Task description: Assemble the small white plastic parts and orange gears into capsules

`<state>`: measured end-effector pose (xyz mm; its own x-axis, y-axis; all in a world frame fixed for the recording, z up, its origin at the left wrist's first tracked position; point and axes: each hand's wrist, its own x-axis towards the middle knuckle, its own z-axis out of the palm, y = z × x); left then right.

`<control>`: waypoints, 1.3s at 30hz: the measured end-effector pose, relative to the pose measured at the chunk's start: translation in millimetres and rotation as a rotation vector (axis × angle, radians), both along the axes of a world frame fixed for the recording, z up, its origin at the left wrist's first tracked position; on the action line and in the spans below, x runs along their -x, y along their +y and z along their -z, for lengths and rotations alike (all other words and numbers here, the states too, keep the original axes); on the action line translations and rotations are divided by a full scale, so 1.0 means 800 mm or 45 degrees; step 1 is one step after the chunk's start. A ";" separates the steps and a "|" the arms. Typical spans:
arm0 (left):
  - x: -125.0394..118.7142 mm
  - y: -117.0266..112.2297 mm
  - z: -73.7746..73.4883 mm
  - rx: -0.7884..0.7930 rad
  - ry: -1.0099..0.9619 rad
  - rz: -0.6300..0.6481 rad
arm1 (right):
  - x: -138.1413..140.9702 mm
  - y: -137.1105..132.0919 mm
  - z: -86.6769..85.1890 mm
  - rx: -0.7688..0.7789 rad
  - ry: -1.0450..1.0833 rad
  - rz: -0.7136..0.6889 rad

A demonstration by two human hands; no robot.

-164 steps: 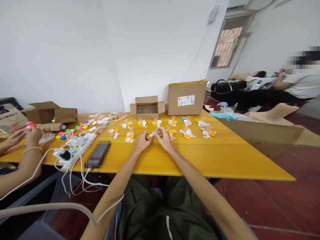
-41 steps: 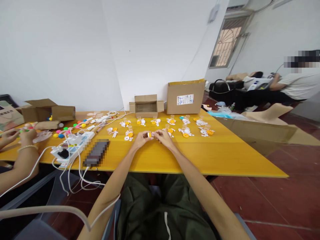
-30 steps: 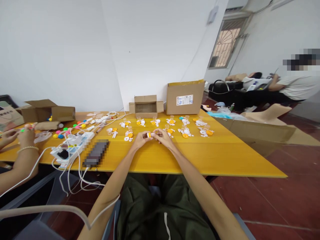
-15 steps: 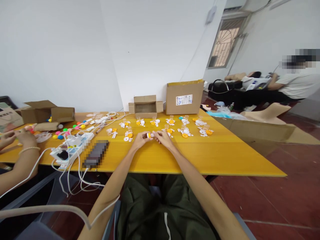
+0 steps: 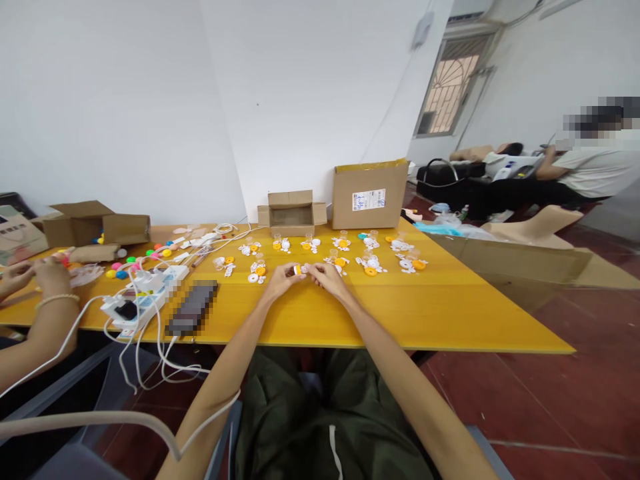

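My left hand (image 5: 281, 281) is closed around a small orange-and-white plastic piece (image 5: 299, 270), held just above the table. From the other side my right hand (image 5: 329, 276) pinches a small whitish part (image 5: 306, 269) against that piece; its exact shape is too small to tell. Beyond both hands lie several little groups of loose plastic parts, among them an orange disc (image 5: 371, 271), a white ring (image 5: 253, 278) and a clear cup (image 5: 219, 263).
A yellow table (image 5: 450, 320) carries a small open carton (image 5: 291, 217), a larger box (image 5: 369, 197), a phone (image 5: 194, 307) and a power strip (image 5: 150, 300) with trailing white cables. At the left a co-worker's hands (image 5: 50, 273) are near colourful balls (image 5: 120, 274). Another person sits far right.
Both my hands stay nearly in place, still on the small piece. The co-worker's hand at the left has shifted slightly.
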<state>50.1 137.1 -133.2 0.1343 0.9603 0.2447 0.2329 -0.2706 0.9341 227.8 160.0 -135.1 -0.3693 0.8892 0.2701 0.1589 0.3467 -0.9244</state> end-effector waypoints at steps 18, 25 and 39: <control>-0.001 -0.001 -0.002 0.015 0.010 0.007 | 0.005 -0.004 -0.002 -0.102 0.111 0.011; -0.001 -0.002 -0.003 -0.005 0.053 0.012 | 0.005 -0.004 -0.002 -0.177 0.007 0.075; 0.001 0.002 0.002 -0.027 0.045 0.015 | 0.003 -0.003 -0.001 -0.167 -0.144 0.109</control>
<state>49.3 138.5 -134.9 0.1547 0.9532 0.2597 0.2624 -0.2930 0.9194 225.7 157.5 -134.2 -0.3283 0.8786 0.3467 0.2937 0.4438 -0.8466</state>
